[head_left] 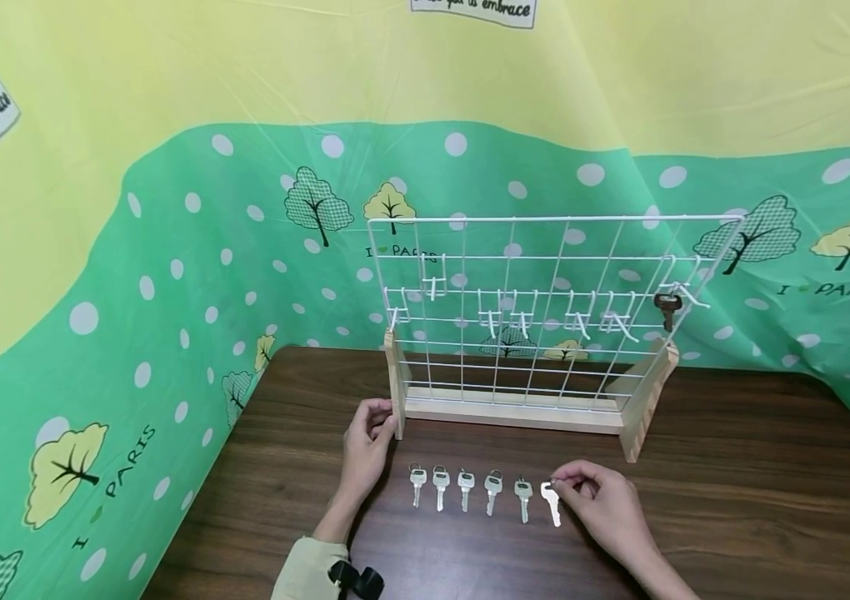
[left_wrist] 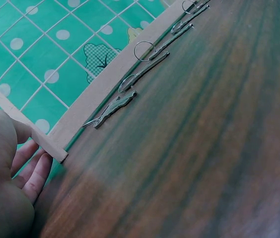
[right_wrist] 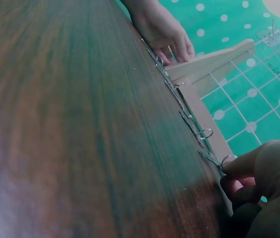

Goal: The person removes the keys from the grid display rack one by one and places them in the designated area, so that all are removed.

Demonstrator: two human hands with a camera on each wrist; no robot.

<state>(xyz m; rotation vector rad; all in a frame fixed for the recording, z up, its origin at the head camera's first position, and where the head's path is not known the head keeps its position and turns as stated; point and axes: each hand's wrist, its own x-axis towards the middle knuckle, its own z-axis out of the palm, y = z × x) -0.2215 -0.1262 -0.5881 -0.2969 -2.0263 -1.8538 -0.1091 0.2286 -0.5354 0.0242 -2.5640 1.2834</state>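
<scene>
A white wire grid rack with wooden end supports stands on the table. My left hand grips the bottom of its left wooden support; in the left wrist view the fingers curl behind the wood. In front of the rack, several silver keys with small rings lie in a row. At the row's right end, my right hand pinches the last key near its ring, with thumb and forefinger. In the right wrist view the hand partly hides this key. A dark key hangs on the rack's rightmost hook.
Several white hooks are clipped on the grid at differing heights and stick out forward. The dark wood table reaches to a green and yellow printed cloth behind and at the left. A black strap is on the left wrist.
</scene>
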